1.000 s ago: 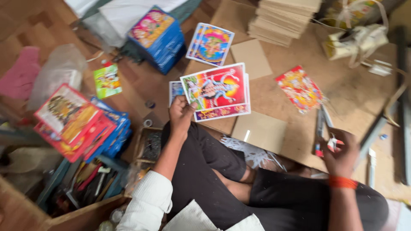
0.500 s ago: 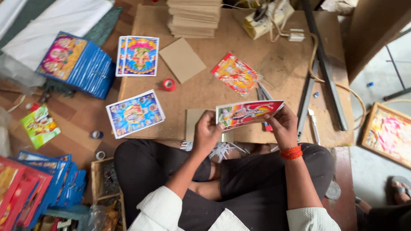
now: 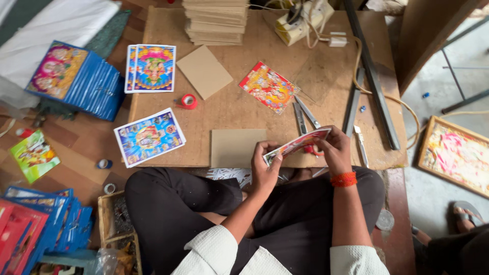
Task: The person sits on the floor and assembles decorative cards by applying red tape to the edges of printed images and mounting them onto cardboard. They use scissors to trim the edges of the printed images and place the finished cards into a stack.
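I sit cross-legged at a low wooden board table (image 3: 326, 66). Both hands hold one colourful printed picture (image 3: 298, 144) above the table's near edge, tilted nearly edge-on toward me. My left hand (image 3: 266, 170) pinches its lower left corner. My right hand (image 3: 333, 150), with an orange band on the wrist, grips its right end. A blank cardboard sheet (image 3: 235, 147) lies on the table just left of my hands. Scissors (image 3: 304, 116) lie beyond the picture.
On the table lie a red print (image 3: 269, 86), a blue print (image 3: 149, 136), stacked prints (image 3: 152, 67), a cardboard square (image 3: 205, 71), a red tape roll (image 3: 188, 101), a cardboard stack (image 3: 216, 20) and metal bars (image 3: 371, 71). Blue print bundles (image 3: 76, 76) sit left; a framed picture (image 3: 456, 155) right.
The picture has tipped from facing up to nearly edge-on, and both hands have shifted their grip slightly. A second ago only my left hand held prints at the table's left.
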Available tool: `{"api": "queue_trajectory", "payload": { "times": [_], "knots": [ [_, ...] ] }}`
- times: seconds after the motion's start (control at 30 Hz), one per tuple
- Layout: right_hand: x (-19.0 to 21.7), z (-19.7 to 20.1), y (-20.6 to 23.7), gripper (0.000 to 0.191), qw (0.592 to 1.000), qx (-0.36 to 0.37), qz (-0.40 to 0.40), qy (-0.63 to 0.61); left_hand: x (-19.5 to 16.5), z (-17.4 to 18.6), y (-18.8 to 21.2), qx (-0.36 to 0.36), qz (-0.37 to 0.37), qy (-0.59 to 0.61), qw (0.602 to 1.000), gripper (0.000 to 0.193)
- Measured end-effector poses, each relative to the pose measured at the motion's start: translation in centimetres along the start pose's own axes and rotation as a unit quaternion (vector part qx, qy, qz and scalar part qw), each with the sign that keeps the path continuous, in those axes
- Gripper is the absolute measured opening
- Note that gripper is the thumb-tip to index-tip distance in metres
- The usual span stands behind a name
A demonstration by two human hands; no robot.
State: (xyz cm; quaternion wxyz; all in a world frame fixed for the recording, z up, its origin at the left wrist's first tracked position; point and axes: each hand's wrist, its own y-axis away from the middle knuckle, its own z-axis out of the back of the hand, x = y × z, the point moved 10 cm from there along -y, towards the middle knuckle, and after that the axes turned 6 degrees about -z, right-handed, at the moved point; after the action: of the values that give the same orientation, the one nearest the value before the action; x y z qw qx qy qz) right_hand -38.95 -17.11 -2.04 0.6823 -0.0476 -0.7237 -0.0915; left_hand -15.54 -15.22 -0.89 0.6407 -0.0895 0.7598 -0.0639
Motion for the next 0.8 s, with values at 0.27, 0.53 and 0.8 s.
{"api": "queue_trajectory", "payload": {
  "times": [0.27, 0.53, 0.8],
  "knots": [
    [-0.9, -7.4, 2.3, 0.010, 0.999, 0.043, 0.015, -0.002, -6.2, 8.5, 0.2, -0.049, -0.143, -0.101, 0.983, 0.006],
    [-6.0, -11.2, 1.8, 0.009, 0.997, 0.067, -0.033, -0.004, -3.6, 14.7, -0.8, -0.069, -0.132, -0.198, 0.969, 0.027],
    [-6.5, -11.0, 2.1, 0.015, 0.994, 0.083, 0.030, -0.070, -3.3, 14.4, 0.1, -0.048, -0.103, -0.204, 0.972, 0.033]
  ]
}}
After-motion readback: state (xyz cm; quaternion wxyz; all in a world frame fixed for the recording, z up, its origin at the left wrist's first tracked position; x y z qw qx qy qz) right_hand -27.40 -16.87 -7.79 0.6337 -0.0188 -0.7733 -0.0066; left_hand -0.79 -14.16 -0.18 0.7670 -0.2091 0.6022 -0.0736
